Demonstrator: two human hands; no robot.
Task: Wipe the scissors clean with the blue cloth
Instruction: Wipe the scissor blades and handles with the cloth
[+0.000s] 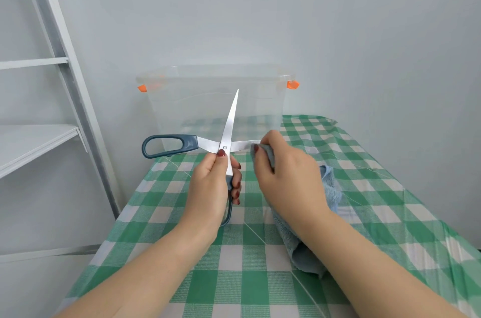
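Note:
The scissors (230, 119) have steel blades and dark blue-grey handles, and they are spread wide open in a cross above the table. One blade points up, the other points right. My left hand (212, 185) grips the lower handle, with the thumb beside the pivot. The second handle sticks out to the left. My right hand (283, 174) pinches the blue cloth (330, 187) around the right-pointing blade, hiding its tip. The rest of the cloth hangs under my right wrist down to the table.
A clear plastic storage box (260, 106) with orange clips stands behind the scissors at the table's far end. The table wears a green-and-white checked cover (234, 265). White metal shelving (39, 140) stands to the left, and a plain wall rises behind.

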